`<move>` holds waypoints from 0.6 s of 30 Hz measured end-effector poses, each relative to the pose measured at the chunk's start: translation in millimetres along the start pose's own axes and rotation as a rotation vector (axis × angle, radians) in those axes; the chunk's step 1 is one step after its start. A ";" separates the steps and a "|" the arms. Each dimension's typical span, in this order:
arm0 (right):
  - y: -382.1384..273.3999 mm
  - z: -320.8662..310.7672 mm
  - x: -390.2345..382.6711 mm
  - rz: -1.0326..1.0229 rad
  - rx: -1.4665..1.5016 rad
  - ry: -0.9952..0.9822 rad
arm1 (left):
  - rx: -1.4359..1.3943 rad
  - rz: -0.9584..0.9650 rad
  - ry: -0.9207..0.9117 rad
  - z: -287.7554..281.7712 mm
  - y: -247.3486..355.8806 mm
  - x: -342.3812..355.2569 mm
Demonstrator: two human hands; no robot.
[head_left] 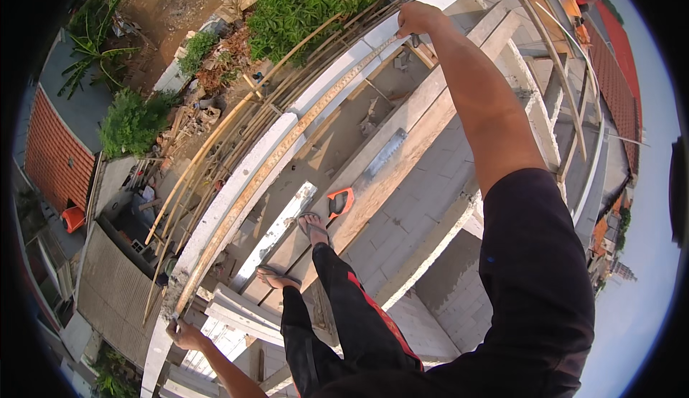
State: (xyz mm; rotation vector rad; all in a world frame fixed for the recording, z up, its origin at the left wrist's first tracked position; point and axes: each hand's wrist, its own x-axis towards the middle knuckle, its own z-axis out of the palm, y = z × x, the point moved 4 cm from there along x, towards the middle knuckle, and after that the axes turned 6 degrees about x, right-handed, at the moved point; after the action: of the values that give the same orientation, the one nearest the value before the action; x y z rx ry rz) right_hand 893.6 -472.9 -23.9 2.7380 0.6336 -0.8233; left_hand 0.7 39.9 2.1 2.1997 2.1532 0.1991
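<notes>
A long, narrow tan strip (276, 155) with mottled brown marks lies along the top of a white block wall (237, 160), running between my two hands. My left hand (188, 335) pinches the near end at the lower left, beside a rough grey patch of mortar. At the far upper end, my right hand (420, 20) has its fingers closed round the strip, with something small and dark under them. A handsaw (380, 155) with an orange and black handle lies on the wooden planks (423, 129) ahead of my sandalled feet.
I stand on planks high above the ground. A whitish, mortar-splashed board (276, 233) lies by my feet. Bamboo poles (208, 155) run outside the wall, with a leafy tree (316, 10) beyond. Wooden props (556, 104) and another block wall (438, 172) stand to the right.
</notes>
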 end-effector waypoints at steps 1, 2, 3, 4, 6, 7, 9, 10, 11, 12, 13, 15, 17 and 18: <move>3.7 -1.3 -1.7 0.009 -0.001 -0.005 | -0.009 -0.012 -0.003 -4.2 2.3 -3.6; 5.4 -1.6 -2.7 0.018 -0.003 -0.010 | -0.019 -0.024 -0.005 -6.4 2.5 -5.8; 5.8 0.0 -1.2 0.026 -0.004 0.012 | 0.004 0.005 0.012 -6.8 6.2 -3.1; 5.6 2.5 -0.2 0.035 -0.006 0.034 | 0.026 0.035 0.030 -7.4 7.3 0.1; 6.3 5.8 2.8 0.053 -0.017 0.084 | 0.045 0.098 0.093 -5.0 5.4 5.2; 6.6 8.0 4.4 0.064 -0.027 0.111 | 0.042 0.132 0.137 -1.0 3.6 6.1; 2.3 8.8 5.5 0.075 -0.042 0.110 | 0.035 0.129 0.158 2.9 3.1 4.8; -3.1 3.7 1.7 0.077 -0.047 0.080 | 0.033 0.096 0.135 -1.0 7.6 0.6; -7.4 3.0 0.4 0.079 -0.050 0.050 | 0.031 0.062 0.112 -3.0 9.7 -1.4; -6.0 4.5 0.9 0.074 -0.057 0.060 | 0.058 0.092 0.127 -1.8 8.2 -0.3; -4.5 6.6 1.5 0.070 -0.064 0.069 | 0.084 0.123 0.142 -1.0 2.8 2.0; -1.5 7.9 0.6 0.075 -0.043 0.071 | 0.060 0.103 0.132 0.2 5.2 0.4; -0.4 7.7 -0.8 0.094 0.012 0.055 | -0.042 0.001 0.082 -1.6 15.4 -8.1; 1.0 8.5 0.0 0.094 0.010 0.063 | -0.016 0.026 0.089 -2.5 16.9 -6.7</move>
State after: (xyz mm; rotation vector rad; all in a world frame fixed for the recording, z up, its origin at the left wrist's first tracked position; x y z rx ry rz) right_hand 890.0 -476.5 -30.8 2.7885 0.5096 -0.7239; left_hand 17.0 32.7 6.5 2.2528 2.1591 0.3207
